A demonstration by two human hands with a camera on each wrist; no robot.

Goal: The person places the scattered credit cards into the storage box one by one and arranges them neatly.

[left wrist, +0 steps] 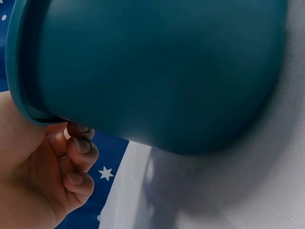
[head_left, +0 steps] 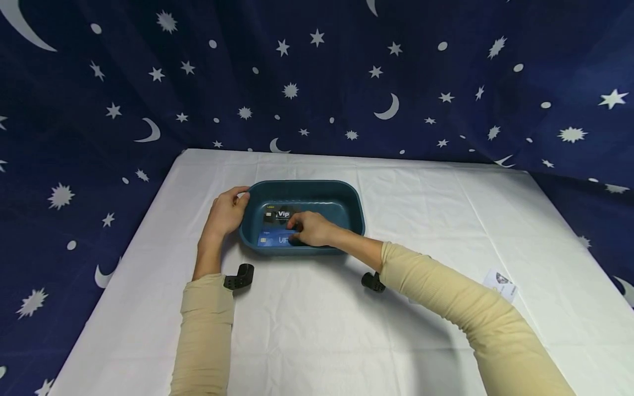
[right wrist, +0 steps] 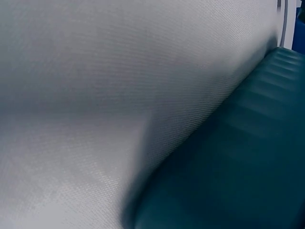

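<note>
A dark teal basin (head_left: 351,199) stands on the white cloth in the head view. My left hand (head_left: 228,212) grips its left end, thumb over the rim; the left wrist view has the fingers (left wrist: 82,149) curled beneath the lip. Inside lie a black Vip card (head_left: 273,218) and, nearer me and beside it, a blue VIP card (head_left: 269,238). My right hand (head_left: 315,229) reaches in from the right and pinches the blue card at its right end, the thumb over its face. The right wrist view catches only the basin's outer wall (right wrist: 238,162), not the hand.
A white card (head_left: 501,285) lies on the table at the right, partly behind the right sleeve. Black wrist mounts (head_left: 240,276) stick out from both forearms. A dark blue curtain (head_left: 317,71) with stars and moons hangs behind the table (head_left: 297,330).
</note>
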